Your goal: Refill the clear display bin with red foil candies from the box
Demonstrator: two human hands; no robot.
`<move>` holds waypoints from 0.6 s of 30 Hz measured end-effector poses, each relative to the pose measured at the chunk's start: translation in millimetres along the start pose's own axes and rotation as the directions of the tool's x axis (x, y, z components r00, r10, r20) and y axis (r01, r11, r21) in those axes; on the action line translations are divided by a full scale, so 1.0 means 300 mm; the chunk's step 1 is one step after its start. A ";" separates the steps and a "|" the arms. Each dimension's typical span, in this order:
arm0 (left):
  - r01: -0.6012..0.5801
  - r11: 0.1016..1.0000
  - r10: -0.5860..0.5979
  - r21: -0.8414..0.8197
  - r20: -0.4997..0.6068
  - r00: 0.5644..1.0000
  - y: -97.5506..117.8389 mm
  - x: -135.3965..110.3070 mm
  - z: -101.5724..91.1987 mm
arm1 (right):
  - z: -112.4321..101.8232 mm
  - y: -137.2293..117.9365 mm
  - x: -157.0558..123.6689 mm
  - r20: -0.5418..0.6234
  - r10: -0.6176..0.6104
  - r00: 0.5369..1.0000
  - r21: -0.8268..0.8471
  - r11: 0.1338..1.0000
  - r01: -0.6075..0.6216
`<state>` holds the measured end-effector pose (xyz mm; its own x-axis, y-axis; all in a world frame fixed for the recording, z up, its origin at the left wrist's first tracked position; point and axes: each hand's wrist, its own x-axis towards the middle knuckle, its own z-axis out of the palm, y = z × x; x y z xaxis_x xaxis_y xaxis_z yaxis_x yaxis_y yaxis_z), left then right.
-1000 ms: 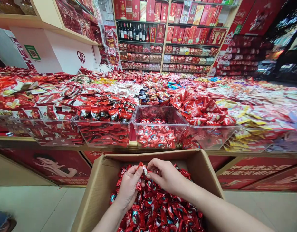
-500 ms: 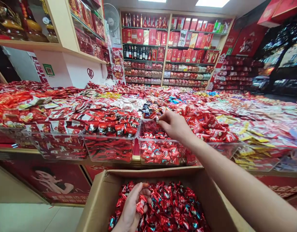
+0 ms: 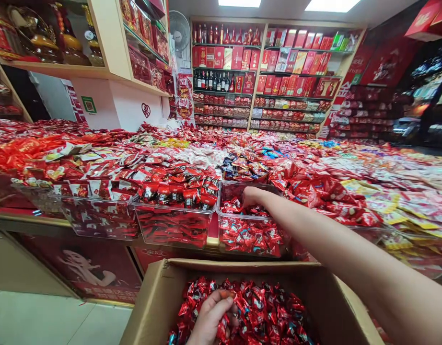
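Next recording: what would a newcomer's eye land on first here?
First, the huge counter spread of red-wrapped sweets filling the middle of the view, with wall shelves of red gift boxes behind it. Nearer, the right hand dips into a part-filled clear plastic bin at the counter's front edge. At the bottom, the left hand lies among shiny red foil-wrapped candies in an open brown cardboard box.

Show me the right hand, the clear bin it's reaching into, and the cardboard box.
right hand [image 3: 252,195], head view, on the back of the hand.
clear bin [image 3: 238,216], head view, on its front rim.
cardboard box [image 3: 152,306], head view, on its left wall.
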<state>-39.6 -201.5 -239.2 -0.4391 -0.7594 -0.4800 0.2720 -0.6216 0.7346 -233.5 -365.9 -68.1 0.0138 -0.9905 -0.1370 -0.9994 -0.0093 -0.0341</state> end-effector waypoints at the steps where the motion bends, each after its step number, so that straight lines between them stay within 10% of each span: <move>1: 0.006 1.000 -0.006 0.005 -0.008 1.000 0.002 0.000 0.000 | 0.008 0.005 0.004 0.020 -0.021 1.000 -0.010 1.000 0.021; 18: 0.019 0.996 -0.019 -0.085 0.003 1.000 0.018 -0.009 -0.001 | 0.020 -0.001 -0.013 0.115 -0.054 0.992 -0.045 0.997 0.059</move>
<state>-36.7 -202.7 -234.0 -0.4468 -0.7468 -0.4927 0.3354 -0.6503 0.6816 -233.0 -361.3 -73.5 0.0711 -0.9662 -0.2479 -0.9972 -0.0741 0.0028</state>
